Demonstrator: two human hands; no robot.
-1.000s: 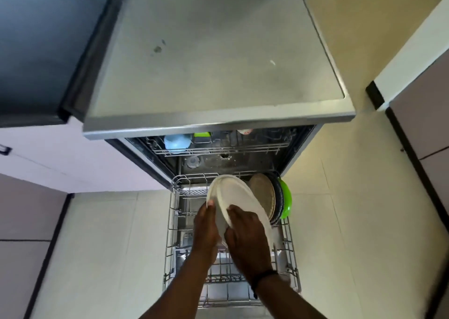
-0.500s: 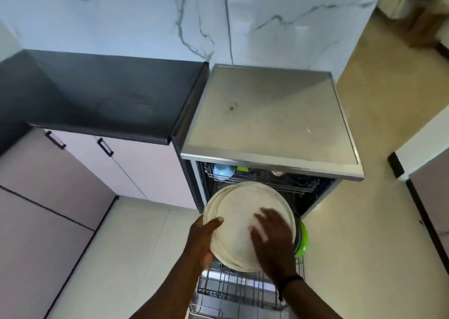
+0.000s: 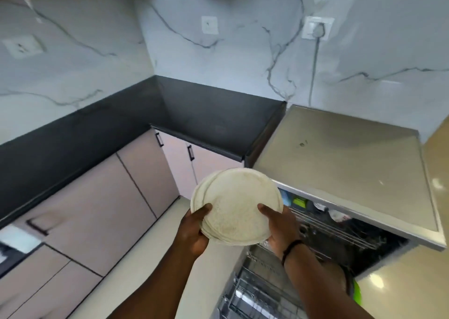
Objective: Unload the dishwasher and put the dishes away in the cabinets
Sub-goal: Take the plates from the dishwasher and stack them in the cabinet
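The left hand (image 3: 194, 228) grips the stack of white plates (image 3: 237, 205) by its left rim; the right hand (image 3: 279, 226) clasps the opposite edge, steadying the load above the dishwasher's lower rack (image 3: 257, 292), probably for carrying to the cabinets (image 3: 102, 197).

Black countertop (image 3: 213, 116): L-shaped run along two marble walls, its surface bare and open to a hand from above. Dishwasher top (image 3: 345, 165): flat steel surface just right of the counter, bare apart from small marks. Wall sockets (image 3: 317, 28) with a hanging cord (image 3: 314, 68): set above the dishwasher's rear edge, the cord lying against the wall. Lower cabinets (image 3: 97, 197): doors closed, handles projecting slightly toward the floor corner. Upper rack (image 3: 335, 224): inside the open dishwasher, crowded with items. Lower rack (image 3: 257, 292): pulled out over the floor, blocking the passage directly before the machine. Stack of plates (image 3: 237, 205) held by left hand (image 3: 192, 231) and right hand (image 3: 279, 228): fills the space above the rack front.
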